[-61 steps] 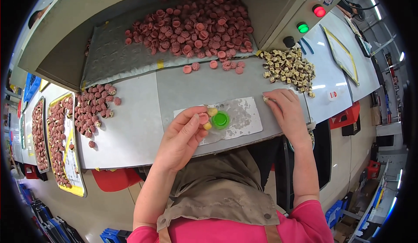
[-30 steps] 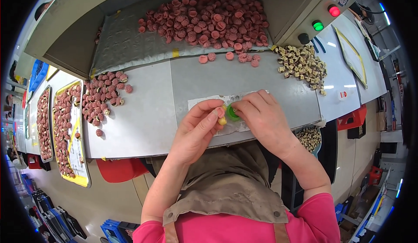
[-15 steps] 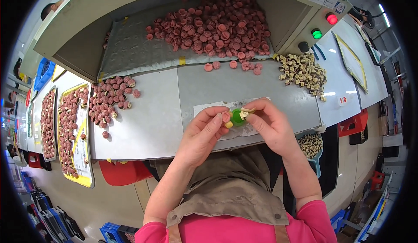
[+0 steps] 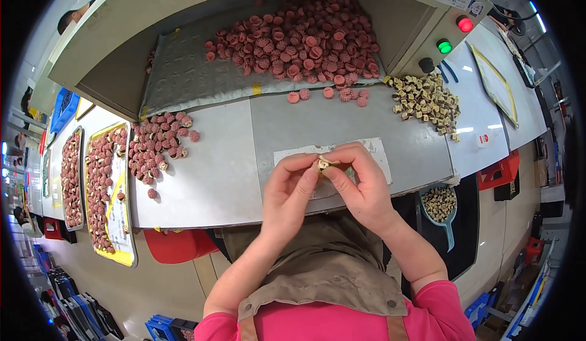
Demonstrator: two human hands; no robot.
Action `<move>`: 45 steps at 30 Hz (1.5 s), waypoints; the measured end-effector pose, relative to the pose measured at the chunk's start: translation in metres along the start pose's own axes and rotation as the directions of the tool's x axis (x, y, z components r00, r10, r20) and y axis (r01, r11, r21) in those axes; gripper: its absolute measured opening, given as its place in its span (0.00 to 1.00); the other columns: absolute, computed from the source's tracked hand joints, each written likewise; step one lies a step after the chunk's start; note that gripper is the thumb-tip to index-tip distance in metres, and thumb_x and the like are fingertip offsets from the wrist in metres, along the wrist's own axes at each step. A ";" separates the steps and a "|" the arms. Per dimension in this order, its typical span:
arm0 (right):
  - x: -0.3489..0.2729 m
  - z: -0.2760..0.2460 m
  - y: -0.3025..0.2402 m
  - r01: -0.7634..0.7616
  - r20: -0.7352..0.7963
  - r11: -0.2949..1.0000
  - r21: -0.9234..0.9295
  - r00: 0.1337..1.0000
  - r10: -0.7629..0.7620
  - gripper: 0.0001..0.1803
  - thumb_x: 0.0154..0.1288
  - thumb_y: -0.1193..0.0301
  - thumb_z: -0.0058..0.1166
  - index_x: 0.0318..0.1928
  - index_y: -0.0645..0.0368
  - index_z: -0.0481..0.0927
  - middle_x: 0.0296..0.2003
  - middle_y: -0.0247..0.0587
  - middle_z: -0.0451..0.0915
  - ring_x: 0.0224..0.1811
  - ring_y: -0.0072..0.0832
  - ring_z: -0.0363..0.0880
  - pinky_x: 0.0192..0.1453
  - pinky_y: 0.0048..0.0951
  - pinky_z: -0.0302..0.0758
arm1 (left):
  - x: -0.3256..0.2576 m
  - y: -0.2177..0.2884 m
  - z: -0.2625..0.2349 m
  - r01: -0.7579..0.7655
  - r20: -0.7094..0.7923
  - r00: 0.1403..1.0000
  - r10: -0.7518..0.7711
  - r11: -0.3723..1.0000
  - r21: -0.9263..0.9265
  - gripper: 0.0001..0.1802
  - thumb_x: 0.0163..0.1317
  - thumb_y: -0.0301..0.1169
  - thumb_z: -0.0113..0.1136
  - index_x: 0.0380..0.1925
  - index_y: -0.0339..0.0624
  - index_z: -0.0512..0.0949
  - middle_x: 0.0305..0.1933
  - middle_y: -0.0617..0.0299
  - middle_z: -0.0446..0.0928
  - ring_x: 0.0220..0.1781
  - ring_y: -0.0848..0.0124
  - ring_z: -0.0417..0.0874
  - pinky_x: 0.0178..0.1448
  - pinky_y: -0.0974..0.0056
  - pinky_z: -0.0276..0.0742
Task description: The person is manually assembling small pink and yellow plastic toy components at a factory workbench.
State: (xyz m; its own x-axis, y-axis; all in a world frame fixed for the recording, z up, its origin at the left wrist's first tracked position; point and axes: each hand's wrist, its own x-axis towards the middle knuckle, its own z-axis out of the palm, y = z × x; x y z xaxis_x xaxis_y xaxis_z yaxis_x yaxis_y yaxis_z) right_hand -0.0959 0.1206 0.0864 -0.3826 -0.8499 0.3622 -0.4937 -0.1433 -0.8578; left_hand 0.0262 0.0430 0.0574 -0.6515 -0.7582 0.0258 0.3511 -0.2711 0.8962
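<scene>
Close together above the front of the table, my left hand (image 4: 288, 188) and my right hand (image 4: 361, 185) meet at their fingertips. Between them shows a small cream-coloured piece (image 4: 323, 165), pinched by my right thumb and fingers. My left fingers are curled closed; the hollow pink raspberry-like shell they held half a second ago is now mostly hidden behind them. Under both hands lies a worn white sheet (image 4: 375, 155). At the back rises a large heap of pink raspberry-like shells (image 4: 299, 45), several of which (image 4: 328, 92) lie loose on the tabletop.
Cream-and-dark small cubes (image 4: 427, 103) are piled at the right. Filled raspberry-like pieces (image 4: 155, 142) lie at the left, beside yellow-edged trays (image 4: 127, 240). A blue scoop (image 4: 450, 234) of small bits sits below the table's right edge. The housing (image 4: 421, 42) with lit buttons arches over the heap.
My hands have come together, and my right hand has brought the cream piece left to my left fingertips. The green round thing between them is now largely hidden.
</scene>
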 end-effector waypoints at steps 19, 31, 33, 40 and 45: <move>0.003 -0.023 -0.003 0.005 0.183 0.999 -0.054 0.983 0.005 0.16 0.56 0.69 0.64 0.45 0.57 0.77 0.45 0.40 0.72 0.48 0.34 0.71 0.53 0.31 0.69 | 0.012 0.021 -0.008 0.372 0.264 0.905 -0.333 0.922 -0.111 0.28 0.67 0.33 0.54 0.64 0.39 0.57 0.48 0.59 0.75 0.52 0.73 0.75 0.57 0.68 0.70; 0.009 -0.021 0.002 -0.133 0.280 0.980 0.145 0.956 0.089 0.15 0.55 0.69 0.65 0.42 0.57 0.78 0.43 0.38 0.72 0.48 0.31 0.71 0.54 0.30 0.68 | 0.018 0.019 -0.017 0.431 0.359 0.857 -0.369 0.896 -0.109 0.32 0.65 0.33 0.58 0.65 0.41 0.56 0.45 0.63 0.74 0.49 0.75 0.75 0.56 0.69 0.70; 0.011 -0.021 0.004 -0.057 0.284 0.991 0.119 0.959 0.021 0.13 0.56 0.70 0.63 0.42 0.57 0.77 0.42 0.37 0.71 0.46 0.31 0.72 0.52 0.30 0.70 | 0.018 0.014 -0.019 0.410 0.365 0.863 -0.349 0.906 -0.102 0.32 0.64 0.33 0.58 0.65 0.41 0.57 0.44 0.64 0.74 0.48 0.76 0.75 0.56 0.70 0.70; 0.005 -0.015 0.001 -0.034 0.228 0.995 0.097 0.974 0.011 0.15 0.54 0.68 0.66 0.42 0.56 0.78 0.41 0.37 0.73 0.46 0.31 0.72 0.51 0.29 0.69 | 0.013 0.015 -0.018 0.394 0.335 0.884 -0.327 0.906 -0.153 0.31 0.64 0.32 0.58 0.64 0.40 0.57 0.44 0.65 0.73 0.47 0.77 0.74 0.53 0.71 0.70; -0.001 -0.015 -0.005 -0.050 0.215 0.990 0.133 0.976 0.021 0.17 0.52 0.67 0.67 0.42 0.56 0.79 0.42 0.36 0.73 0.46 0.30 0.72 0.51 0.29 0.69 | 0.013 0.025 -0.016 0.469 0.349 0.865 -0.360 0.827 -0.311 0.31 0.65 0.33 0.58 0.64 0.38 0.57 0.46 0.62 0.72 0.49 0.76 0.74 0.53 0.70 0.70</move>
State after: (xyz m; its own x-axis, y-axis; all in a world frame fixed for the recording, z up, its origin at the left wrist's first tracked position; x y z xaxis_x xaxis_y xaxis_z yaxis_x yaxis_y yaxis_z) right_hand -0.1048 0.1297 0.0956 -0.2159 -0.9418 0.2576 -0.3654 -0.1667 -0.9158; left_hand 0.0371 0.0175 0.0731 -0.9247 -0.3518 -0.1455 0.1938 -0.7641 0.6153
